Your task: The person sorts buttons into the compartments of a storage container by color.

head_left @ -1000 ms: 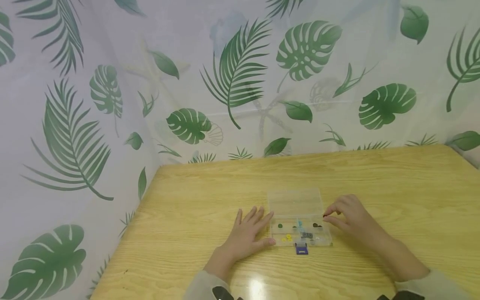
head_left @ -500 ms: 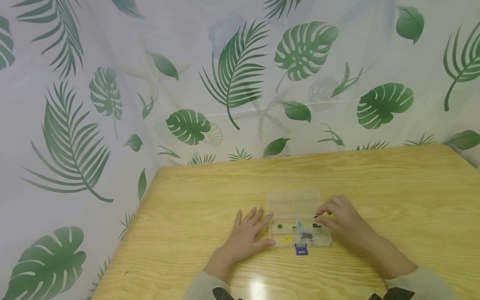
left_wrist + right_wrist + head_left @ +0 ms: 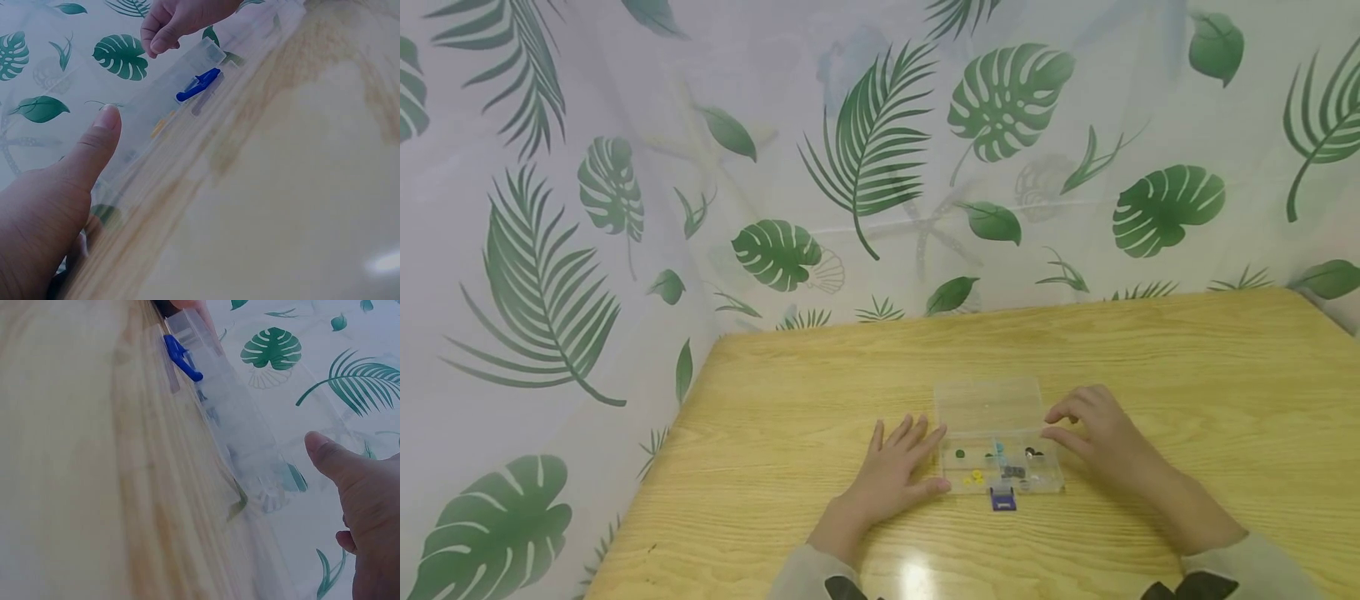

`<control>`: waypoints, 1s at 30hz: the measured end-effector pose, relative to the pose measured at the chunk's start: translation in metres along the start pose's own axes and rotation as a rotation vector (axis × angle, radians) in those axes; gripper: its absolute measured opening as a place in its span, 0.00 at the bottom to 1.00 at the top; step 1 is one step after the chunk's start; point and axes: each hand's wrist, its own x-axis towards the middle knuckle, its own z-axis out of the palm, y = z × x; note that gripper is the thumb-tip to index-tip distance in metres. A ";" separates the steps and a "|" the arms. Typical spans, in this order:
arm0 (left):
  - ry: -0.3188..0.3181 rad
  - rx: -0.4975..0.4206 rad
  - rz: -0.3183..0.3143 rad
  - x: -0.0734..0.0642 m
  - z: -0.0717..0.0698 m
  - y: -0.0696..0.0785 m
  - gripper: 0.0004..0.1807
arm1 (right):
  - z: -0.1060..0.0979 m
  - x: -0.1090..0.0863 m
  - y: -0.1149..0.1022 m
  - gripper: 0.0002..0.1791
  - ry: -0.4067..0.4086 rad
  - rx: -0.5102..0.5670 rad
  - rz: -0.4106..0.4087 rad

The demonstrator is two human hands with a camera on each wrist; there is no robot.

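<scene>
A clear plastic compartment box (image 3: 970,462) lies on the table with its lid (image 3: 988,406) folded back. My left hand (image 3: 895,471) is spread flat beside its left edge, thumb and fingertips at the rim. Off the box's right edge hovers my right hand (image 3: 1101,433), thumb and index finger apart and nothing visible between them. Small dark round pieces (image 3: 1033,452) sit in the back right compartment, green ones (image 3: 960,454) at the back left, yellow ones (image 3: 976,476) at the front left, grey ones (image 3: 1013,472) at the front right. Light-blue bits (image 3: 999,450) lie near the middle divider.
A blue latch (image 3: 1003,500) hangs from the box's front side. The box stands on a wood-grain table (image 3: 820,375). Behind and to the left hangs a white leaf-print sheet (image 3: 880,167).
My right hand moved left over the back right compartment with a small dark piece, let it go there, then drew back to the right. The left hand stays put.
</scene>
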 end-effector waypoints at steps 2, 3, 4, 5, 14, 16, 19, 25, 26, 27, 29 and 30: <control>0.003 0.005 0.000 0.000 0.001 0.000 0.41 | -0.003 0.000 0.003 0.26 0.003 -0.008 0.001; 0.006 0.006 -0.001 0.000 0.001 0.000 0.41 | -0.005 0.000 0.004 0.27 0.000 -0.012 0.010; 0.006 0.007 -0.002 0.000 0.001 -0.001 0.42 | -0.008 0.000 0.005 0.27 -0.005 -0.021 0.020; 0.008 0.006 -0.003 0.000 0.001 -0.001 0.42 | -0.011 0.000 0.006 0.26 -0.014 -0.026 0.044; 0.006 0.001 -0.008 0.001 0.001 0.000 0.42 | -0.037 -0.005 0.019 0.15 -0.127 -0.073 0.261; 0.005 0.001 -0.008 0.001 0.001 0.000 0.42 | -0.043 -0.007 0.022 0.13 -0.159 -0.068 0.331; 0.004 0.002 -0.009 0.002 0.001 0.001 0.42 | -0.051 -0.009 0.025 0.09 -0.216 -0.053 0.459; 0.008 0.003 -0.009 0.003 -0.001 0.002 0.42 | -0.063 -0.013 0.034 0.08 -0.260 -0.049 0.557; 0.009 0.003 -0.009 0.003 -0.001 0.002 0.42 | -0.064 -0.014 0.035 0.08 -0.258 -0.048 0.559; 0.008 0.003 -0.010 0.003 0.000 0.002 0.42 | -0.065 -0.015 0.036 0.08 -0.255 -0.044 0.563; 0.007 0.002 -0.012 0.003 0.000 0.003 0.42 | -0.067 -0.017 0.037 0.08 -0.256 -0.031 0.578; 0.004 0.001 -0.015 0.003 0.000 0.003 0.42 | -0.069 -0.018 0.037 0.08 -0.260 -0.018 0.593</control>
